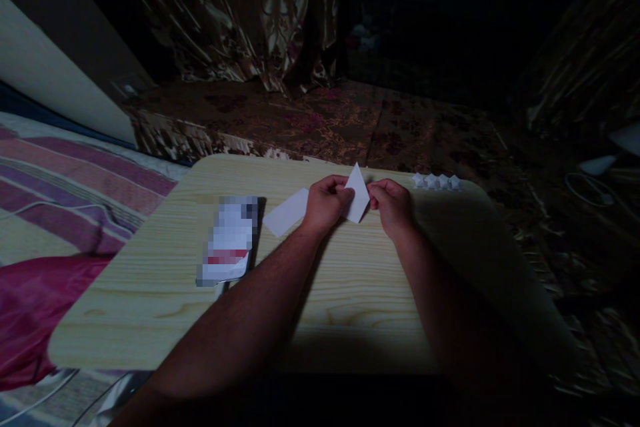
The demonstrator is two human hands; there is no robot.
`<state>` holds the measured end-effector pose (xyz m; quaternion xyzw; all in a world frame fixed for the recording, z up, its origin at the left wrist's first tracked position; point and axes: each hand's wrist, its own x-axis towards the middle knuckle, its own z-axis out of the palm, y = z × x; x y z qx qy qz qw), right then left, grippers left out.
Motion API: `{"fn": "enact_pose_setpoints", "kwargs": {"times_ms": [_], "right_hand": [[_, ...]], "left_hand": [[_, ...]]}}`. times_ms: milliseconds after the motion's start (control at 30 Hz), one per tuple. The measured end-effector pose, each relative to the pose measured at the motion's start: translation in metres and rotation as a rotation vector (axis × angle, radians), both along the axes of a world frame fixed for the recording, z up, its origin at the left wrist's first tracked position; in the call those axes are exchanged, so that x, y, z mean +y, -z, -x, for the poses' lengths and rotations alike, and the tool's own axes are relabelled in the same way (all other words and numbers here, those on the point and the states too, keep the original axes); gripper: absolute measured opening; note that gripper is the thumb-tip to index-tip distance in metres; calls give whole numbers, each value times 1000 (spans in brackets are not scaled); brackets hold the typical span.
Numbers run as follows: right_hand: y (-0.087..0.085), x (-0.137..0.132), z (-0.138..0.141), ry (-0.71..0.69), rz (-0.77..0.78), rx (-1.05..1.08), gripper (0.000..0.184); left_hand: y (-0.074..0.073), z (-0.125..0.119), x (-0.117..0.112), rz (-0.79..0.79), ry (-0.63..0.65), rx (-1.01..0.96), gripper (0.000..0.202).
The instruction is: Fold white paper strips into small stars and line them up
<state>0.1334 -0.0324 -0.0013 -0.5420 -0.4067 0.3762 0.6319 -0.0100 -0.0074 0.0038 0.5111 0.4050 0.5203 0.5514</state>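
A folded piece of white paper (358, 197), shaped like a pointed kite, is held upright above the wooden table. My left hand (326, 201) is closed on its left side, the thumb across the front face. At the paper's right corner, the fingers of my right hand (393, 203) are pinched together against the edge. A flat white paper strip (286, 213) lies on the table just left of my left hand, partly behind it. Several small folded white paper stars (437, 181) sit in a row near the far right edge.
A pale wood-grain table (360, 293) with rounded corners stands in front of me. On its left lies a blurred-out phone-like object (229, 237). A striped bed cover (75, 173) and pink cloth (45, 313) are at the left. Shiny curtains (250, 13) hang behind.
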Motion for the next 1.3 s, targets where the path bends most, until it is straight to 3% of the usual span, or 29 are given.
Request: {"fn": "enact_pose_setpoints", "kwargs": {"times_ms": [167,400,700,1300], "right_hand": [[1,1,-1,-5,-32,20,17],[-1,-2,0,-125,-22,19,30],[0,-4,-1,-201,10,-48,22],[-6,-8,-1,-188,-8,-23,18]], "left_hand": [[0,0,0,2,20,18,30],[0,0,-2,-25,127,-6,37],[-3,0,-2,14,96,-49,31],[-4,0,-2,10,107,-58,16]]}}
